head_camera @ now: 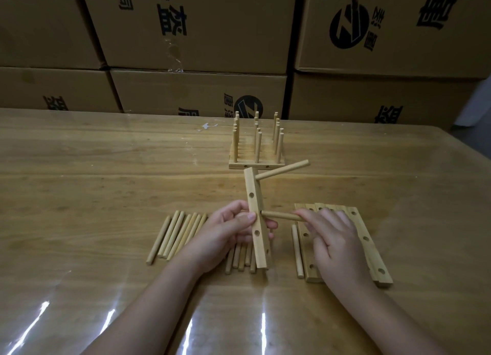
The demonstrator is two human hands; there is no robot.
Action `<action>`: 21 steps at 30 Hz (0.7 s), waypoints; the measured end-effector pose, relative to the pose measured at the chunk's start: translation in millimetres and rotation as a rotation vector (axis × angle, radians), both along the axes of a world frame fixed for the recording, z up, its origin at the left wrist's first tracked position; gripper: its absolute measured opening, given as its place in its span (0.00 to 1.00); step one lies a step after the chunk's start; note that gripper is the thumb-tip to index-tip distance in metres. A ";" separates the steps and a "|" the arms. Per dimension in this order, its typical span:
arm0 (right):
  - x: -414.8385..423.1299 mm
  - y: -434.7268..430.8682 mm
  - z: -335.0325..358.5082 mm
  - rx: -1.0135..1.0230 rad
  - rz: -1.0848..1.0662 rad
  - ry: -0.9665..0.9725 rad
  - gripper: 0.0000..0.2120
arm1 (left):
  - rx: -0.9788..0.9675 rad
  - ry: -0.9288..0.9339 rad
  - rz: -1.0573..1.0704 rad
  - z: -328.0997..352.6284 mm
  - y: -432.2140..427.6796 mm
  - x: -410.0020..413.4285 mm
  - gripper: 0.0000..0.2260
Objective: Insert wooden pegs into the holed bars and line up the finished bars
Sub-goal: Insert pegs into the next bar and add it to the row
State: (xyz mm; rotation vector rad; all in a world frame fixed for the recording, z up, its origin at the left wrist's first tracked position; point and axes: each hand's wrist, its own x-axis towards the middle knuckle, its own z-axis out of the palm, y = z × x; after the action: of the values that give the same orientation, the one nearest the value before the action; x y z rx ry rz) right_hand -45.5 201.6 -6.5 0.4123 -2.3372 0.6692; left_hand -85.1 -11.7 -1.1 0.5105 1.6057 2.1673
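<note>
While the left hand (228, 229) grips a holed bar (257, 219) just below the middle of the frame, holding it nearly upright above the table (79, 168) with thumb and fingers closed around its middle, the right hand (337, 237) pinches a wooden peg (281, 216) between thumb and fingertips and has its free end at the bar's side, at the middle hole. One peg (283, 173) already sticks out from the upper end of the same bar, pointing up and to the right. So the step in hand looks like the second peg of this bar; whether the tip has entered the hole or only touches its mouth, I cannot tell. The next move likely calls for keeping the peg square to the bar and pushing straight in, while the left hand braces against the push; a further hole lower down appears to remain unfilled.

Under and to the left of the left hand lie the loose pegs (175, 235), side by side in a fan, some hidden beneath the wrist. Under the right hand, at lower right of centre, sit the empty bars (369, 243), laid flat and touching, with one stray peg (297, 251) just beside their left edge.

Farther off, above centre, the finished bars (256, 164) stand in a close row with their pegs upright. The space just in front of that row is clear, so nothing seems to block setting the next bar there, though the projecting peg passes near it. Cardboard boxes (199, 27) wall the back of the frame
</note>
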 end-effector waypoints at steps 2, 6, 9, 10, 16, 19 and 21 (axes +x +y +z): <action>-0.5 1.1 0.2 0.026 -0.016 0.020 0.21 | -0.004 -0.001 0.002 0.5 -0.1 0.2 0.18; -0.4 3.9 3.1 0.101 -0.060 0.101 0.21 | 0.005 0.004 0.002 -0.1 0.1 0.1 0.12; 0.6 5.3 7.0 0.155 -0.072 0.144 0.21 | -0.001 -0.001 0.003 -1.1 0.4 -0.5 0.14; 1.0 5.3 8.0 0.174 -0.077 0.153 0.21 | -0.007 0.002 0.001 -1.4 0.6 -0.8 0.14; 1.3 5.1 7.6 0.188 -0.058 0.161 0.21 | -0.028 0.020 -0.001 -2.0 1.7 -0.9 0.16; 1.0 5.0 5.9 0.162 -0.040 0.124 0.21 | -0.033 0.029 -0.001 -0.9 1.2 0.4 0.15; 1.5 5.0 5.6 0.151 -0.026 0.102 0.21 | -0.042 0.036 -0.006 0.2 1.2 1.2 0.13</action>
State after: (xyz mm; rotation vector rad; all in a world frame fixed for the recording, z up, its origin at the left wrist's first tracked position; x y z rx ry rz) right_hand -44.0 206.6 -0.8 0.4711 -2.2990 0.4504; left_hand -83.9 -10.5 -0.9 0.5443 1.6625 2.1265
